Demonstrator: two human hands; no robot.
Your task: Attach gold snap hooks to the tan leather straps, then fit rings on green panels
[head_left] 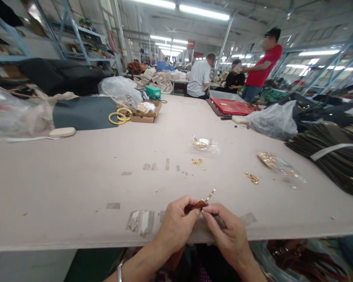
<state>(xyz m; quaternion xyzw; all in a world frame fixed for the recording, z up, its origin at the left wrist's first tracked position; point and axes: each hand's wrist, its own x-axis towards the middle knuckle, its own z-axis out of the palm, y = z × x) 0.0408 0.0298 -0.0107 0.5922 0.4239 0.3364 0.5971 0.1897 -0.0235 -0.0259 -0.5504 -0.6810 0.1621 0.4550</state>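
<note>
Near the front edge of the table, my left hand (176,222) is closed around a brown leather piece (200,204), probably a strap. From its end a slim gold metal part (211,194) points up and away to the right. My right hand (228,230) meets the left one, thumb and forefinger pinched at the leather's end. Whatever tiny part sits between those fingertips is too small to make out. Beyond my hands lie a small pile of gold fittings (196,161) and, farther right, another gold pile (252,178).
Clear bags of gold parts (204,143) (275,162) lie behind the piles. A stack of dark strips (329,154) stands right. Farther back are a cardboard box (147,116), yellow rings (117,117) and a red tray (231,106). Tape pieces (140,222) stick to the table. Several people are beyond.
</note>
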